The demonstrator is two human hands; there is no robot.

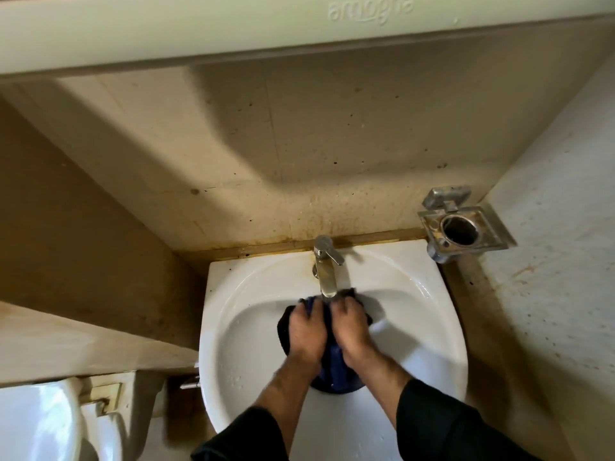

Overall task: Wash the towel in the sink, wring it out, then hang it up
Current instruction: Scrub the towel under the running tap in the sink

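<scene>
Head view, towel point(336, 367) lengthwise toward faucet point(325, 271)

Black sleeves point(442, 424), bare forearms point(283, 384)

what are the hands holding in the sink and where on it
Both hands, left hand and right hand, grip the dark blue towel around its bunched middle, under the tap in the sink.

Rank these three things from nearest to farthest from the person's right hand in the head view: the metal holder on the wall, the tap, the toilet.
From the right hand:
1. Tap, just beyond the fingertips, at the sink's back.
2. Metal holder, farther back on the right wall.
3. Toilet, far left, beside the sink.
</scene>
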